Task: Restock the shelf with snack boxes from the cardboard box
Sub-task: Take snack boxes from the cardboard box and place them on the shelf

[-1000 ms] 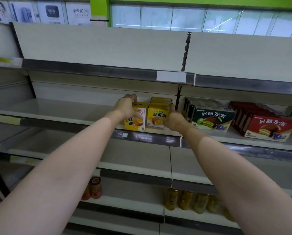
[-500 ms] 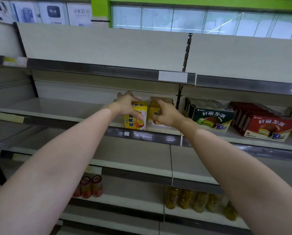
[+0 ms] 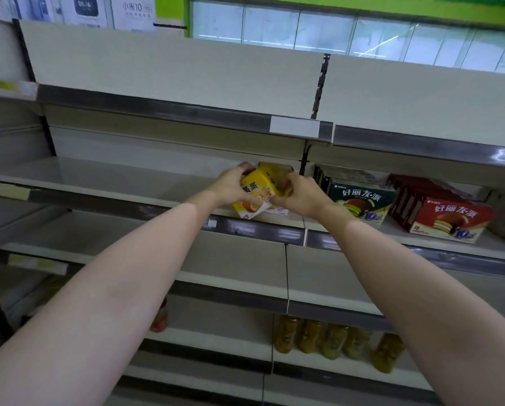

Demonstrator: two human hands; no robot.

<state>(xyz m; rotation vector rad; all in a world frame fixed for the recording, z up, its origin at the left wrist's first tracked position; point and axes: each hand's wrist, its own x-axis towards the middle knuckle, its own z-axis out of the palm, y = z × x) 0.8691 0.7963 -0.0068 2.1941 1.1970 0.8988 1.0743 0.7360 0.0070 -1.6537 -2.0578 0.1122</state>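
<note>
A yellow snack box [image 3: 255,192] is tilted, lifted off the middle shelf [image 3: 99,183] near its front edge. My left hand [image 3: 229,187] grips its left side and my right hand [image 3: 299,194] grips its right side. Behind the hands, another yellow box [image 3: 276,169] stands on the shelf, mostly hidden. The cardboard box is out of view.
To the right on the same shelf stand green snack boxes [image 3: 362,200] and red snack boxes [image 3: 447,218]. The upper shelf rail [image 3: 187,112] hangs just above. Lower shelves hold yellow jars [image 3: 333,338] and a red jar [image 3: 160,317]. The left part of the middle shelf is bare.
Both hands have closed onto the left yellow box and tipped it up off the shelf. The view has shifted slightly left and closer.
</note>
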